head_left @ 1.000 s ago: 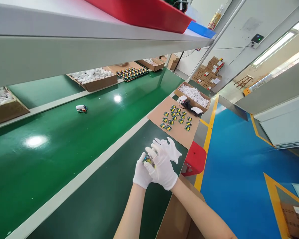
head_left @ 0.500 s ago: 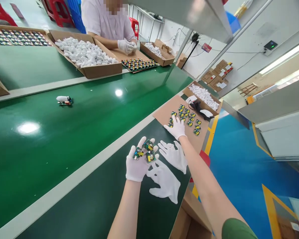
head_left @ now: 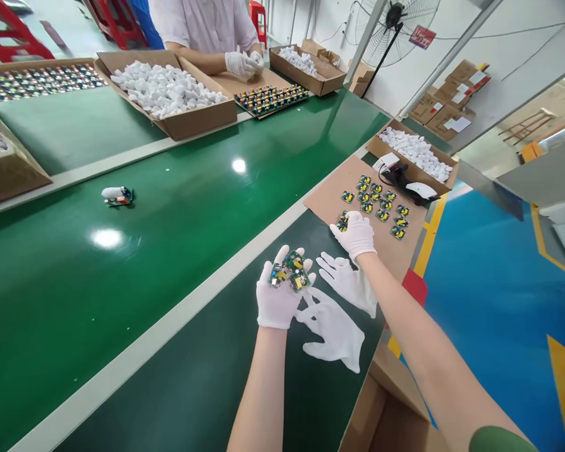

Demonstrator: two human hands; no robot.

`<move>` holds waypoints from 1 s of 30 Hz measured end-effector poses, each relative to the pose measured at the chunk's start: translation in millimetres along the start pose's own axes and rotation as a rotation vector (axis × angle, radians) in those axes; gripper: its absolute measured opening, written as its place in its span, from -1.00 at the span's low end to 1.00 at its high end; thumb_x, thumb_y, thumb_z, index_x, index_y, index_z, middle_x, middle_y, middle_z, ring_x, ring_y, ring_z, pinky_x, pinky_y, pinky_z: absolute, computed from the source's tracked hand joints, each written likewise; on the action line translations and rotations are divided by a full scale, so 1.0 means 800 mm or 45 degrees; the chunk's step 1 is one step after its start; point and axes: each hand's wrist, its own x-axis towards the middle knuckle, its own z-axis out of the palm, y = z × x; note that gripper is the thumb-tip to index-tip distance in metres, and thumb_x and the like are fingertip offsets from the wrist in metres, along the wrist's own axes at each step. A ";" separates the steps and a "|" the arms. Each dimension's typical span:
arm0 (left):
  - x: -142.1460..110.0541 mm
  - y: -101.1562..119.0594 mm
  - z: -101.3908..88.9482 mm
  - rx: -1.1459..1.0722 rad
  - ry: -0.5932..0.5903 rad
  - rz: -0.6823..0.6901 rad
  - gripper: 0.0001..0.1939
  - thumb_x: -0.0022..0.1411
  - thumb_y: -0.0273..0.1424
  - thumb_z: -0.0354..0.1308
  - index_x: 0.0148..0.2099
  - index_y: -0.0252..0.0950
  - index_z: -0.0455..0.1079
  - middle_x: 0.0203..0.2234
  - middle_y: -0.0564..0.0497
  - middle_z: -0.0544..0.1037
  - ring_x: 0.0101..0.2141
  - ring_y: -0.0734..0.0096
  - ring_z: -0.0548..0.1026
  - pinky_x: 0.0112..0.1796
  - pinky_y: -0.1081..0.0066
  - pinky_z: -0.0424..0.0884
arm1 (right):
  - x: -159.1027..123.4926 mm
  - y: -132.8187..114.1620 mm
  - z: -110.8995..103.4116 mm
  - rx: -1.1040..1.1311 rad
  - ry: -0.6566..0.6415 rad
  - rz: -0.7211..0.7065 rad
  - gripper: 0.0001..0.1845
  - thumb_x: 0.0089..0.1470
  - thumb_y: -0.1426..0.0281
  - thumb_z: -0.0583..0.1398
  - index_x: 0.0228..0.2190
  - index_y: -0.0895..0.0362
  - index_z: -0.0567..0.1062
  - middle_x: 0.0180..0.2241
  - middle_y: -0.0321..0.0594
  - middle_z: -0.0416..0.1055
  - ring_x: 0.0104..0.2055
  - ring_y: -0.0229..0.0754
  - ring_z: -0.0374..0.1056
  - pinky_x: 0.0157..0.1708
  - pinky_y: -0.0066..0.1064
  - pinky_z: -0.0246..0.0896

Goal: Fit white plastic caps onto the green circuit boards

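My left hand (head_left: 277, 309), in a white glove, is palm up and carries a few small green circuit boards (head_left: 299, 280) with yellow parts. My right hand (head_left: 358, 236), also gloved, has its fingers bent round a circuit board (head_left: 343, 221) at the near edge of the brown cardboard sheet (head_left: 332, 188). Its fingertips are partly hidden by the hand. Farther along the sheet lie several more boards (head_left: 375, 196). Two loose white gloves, one nearer (head_left: 336, 329) and one farther (head_left: 351, 282), lie flat on the dark green tabletop beside my left hand.
A box of white pieces (head_left: 417, 150) and a black-and-white device (head_left: 407, 182) are at the sheet's far right. On the green belt (head_left: 179, 207) sits one board with a white piece (head_left: 117, 196). Across it, a co-worker's gloved hands (head_left: 243, 64) are near a board panel (head_left: 270, 99).
My right hand has gone from spread fingers over the boards to fingers closed round one near the sheet's edge. My left hand still holds its boards. The camera view has shifted.
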 end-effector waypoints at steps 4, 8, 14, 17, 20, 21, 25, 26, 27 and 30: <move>0.002 0.000 0.002 0.021 0.067 0.013 -0.56 0.35 -0.11 0.00 0.19 -0.08 0.41 0.19 -0.10 0.44 0.09 -0.05 0.47 0.05 -0.06 0.38 | -0.010 0.009 -0.002 0.004 0.059 0.010 -0.55 0.15 0.11 0.10 -0.07 0.18 0.31 -0.03 0.07 0.32 -0.06 0.10 0.25 -0.13 -0.16 0.20; 0.003 -0.003 0.003 0.034 0.099 -0.001 -0.56 0.34 -0.12 0.02 0.18 -0.10 0.42 0.18 -0.12 0.44 0.11 -0.10 0.45 0.05 -0.11 0.38 | -0.024 0.011 -0.005 -0.030 0.051 0.003 -0.56 0.22 0.16 0.04 -0.02 0.22 0.28 0.00 0.09 0.30 0.01 0.07 0.24 -0.05 -0.18 0.18; 0.002 -0.004 0.007 0.050 0.133 0.016 -0.56 0.34 -0.13 0.02 0.17 -0.12 0.42 0.18 -0.14 0.44 0.11 -0.10 0.45 0.05 -0.11 0.38 | -0.022 -0.010 -0.011 -0.109 -0.068 -0.025 -0.36 0.06 0.04 0.19 0.05 0.19 0.29 0.04 0.07 0.30 -0.03 0.13 0.25 -0.13 -0.16 0.19; 0.002 -0.003 0.007 0.053 0.135 0.015 -0.57 0.35 -0.14 0.02 0.18 -0.11 0.42 0.18 -0.13 0.44 0.11 -0.08 0.45 0.05 -0.10 0.38 | -0.018 -0.016 -0.016 -0.129 -0.092 0.004 -0.30 0.08 0.06 0.18 0.13 0.18 0.23 0.00 0.05 0.29 -0.04 0.12 0.26 -0.16 -0.18 0.20; 0.002 -0.003 0.006 0.055 0.133 0.020 -0.56 0.35 -0.13 0.02 0.19 -0.10 0.41 0.17 -0.13 0.45 0.11 -0.07 0.45 0.05 -0.09 0.39 | -0.014 -0.018 -0.020 -0.131 -0.106 0.049 -0.17 0.05 0.05 0.20 0.23 0.15 0.13 -0.06 0.05 0.29 -0.08 0.13 0.29 -0.22 -0.19 0.21; 0.002 -0.003 0.006 0.055 0.129 0.022 -0.56 0.34 -0.13 0.02 0.18 -0.10 0.41 0.17 -0.13 0.45 0.11 -0.07 0.46 0.05 -0.09 0.39 | -0.014 -0.018 -0.020 -0.127 -0.107 0.066 -0.16 0.03 0.04 0.21 0.23 0.14 0.15 -0.08 0.05 0.28 -0.09 0.14 0.29 -0.23 -0.19 0.21; 0.002 -0.004 0.007 0.061 0.130 0.023 -0.58 0.34 -0.14 0.03 0.17 -0.10 0.42 0.15 -0.12 0.47 0.09 -0.05 0.48 0.04 -0.08 0.40 | -0.016 -0.020 -0.019 -0.072 -0.077 0.097 -0.28 -0.02 0.03 0.23 0.11 0.08 0.31 -0.04 0.04 0.25 -0.07 0.17 0.29 -0.21 -0.17 0.22; 0.002 -0.004 0.009 0.064 0.140 0.020 -0.59 0.35 -0.15 0.03 0.16 -0.11 0.43 0.14 -0.12 0.48 0.08 -0.04 0.48 0.04 -0.07 0.41 | -0.018 -0.021 -0.019 -0.049 -0.062 0.101 -0.32 -0.02 0.04 0.24 0.09 0.07 0.33 -0.03 0.04 0.24 -0.08 0.16 0.30 -0.19 -0.17 0.22; 0.001 -0.004 0.011 0.065 0.150 0.016 -0.59 0.35 -0.15 0.03 0.15 -0.12 0.43 0.13 -0.13 0.49 0.06 -0.03 0.49 0.03 -0.06 0.42 | -0.019 -0.021 -0.019 -0.023 -0.044 0.107 -0.34 -0.03 0.06 0.24 0.07 0.07 0.34 -0.02 0.03 0.24 -0.08 0.14 0.30 -0.18 -0.17 0.22; 0.000 -0.003 0.015 0.063 0.162 0.011 -0.60 0.35 -0.17 0.02 0.13 -0.16 0.45 0.09 -0.15 0.51 0.03 -0.02 0.52 0.01 -0.05 0.44 | -0.022 -0.019 -0.019 0.084 0.017 0.135 -0.35 -0.08 0.11 0.26 0.03 0.09 0.34 -0.02 0.01 0.28 -0.07 0.11 0.31 -0.13 -0.16 0.22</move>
